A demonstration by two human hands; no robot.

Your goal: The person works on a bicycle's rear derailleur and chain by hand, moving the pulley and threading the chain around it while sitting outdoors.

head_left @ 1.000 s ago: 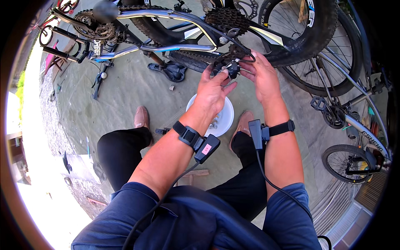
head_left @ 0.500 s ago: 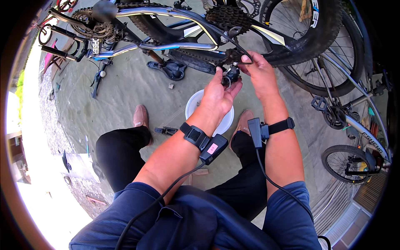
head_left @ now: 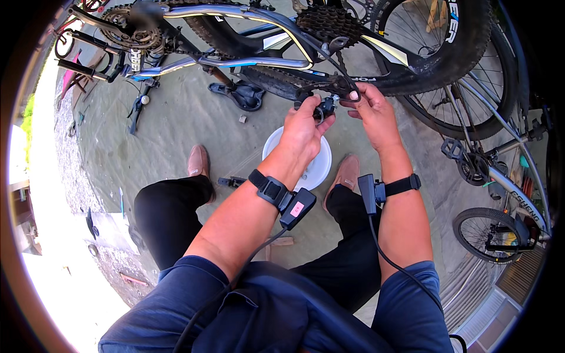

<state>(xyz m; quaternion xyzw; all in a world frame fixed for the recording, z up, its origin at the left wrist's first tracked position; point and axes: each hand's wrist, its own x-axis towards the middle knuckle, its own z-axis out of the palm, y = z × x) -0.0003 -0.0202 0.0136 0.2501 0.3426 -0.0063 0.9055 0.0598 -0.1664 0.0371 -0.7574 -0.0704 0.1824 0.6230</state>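
An upside-down or tipped bicycle frame (head_left: 253, 61) in silver-blue lies across the top of the view, its sprocket cassette (head_left: 327, 23) at the wheel hub. Below the cassette, my left hand (head_left: 301, 128) is closed around a black rear derailleur (head_left: 325, 108), thumb on top and fingers beneath. My right hand (head_left: 378, 117) pinches a black cable housing (head_left: 347, 72) that curves down from the frame to the derailleur. Its thumb and forefinger sit just right of the derailleur, close to the cable's end. The exact joint between cable and derailleur is too small to make out.
Under my left wrist stands a white basin (head_left: 322, 167) with small bits inside. A black saddle (head_left: 241, 96) and a brake lever (head_left: 136, 112) lie on the green ground sheet. Another bicycle (head_left: 500, 176) stands on the right. My shoes (head_left: 199, 160) flank the basin.
The derailleur has turned slightly in my left hand, which has drawn a little left and down. My right hand has shifted slightly right, still on the cable.
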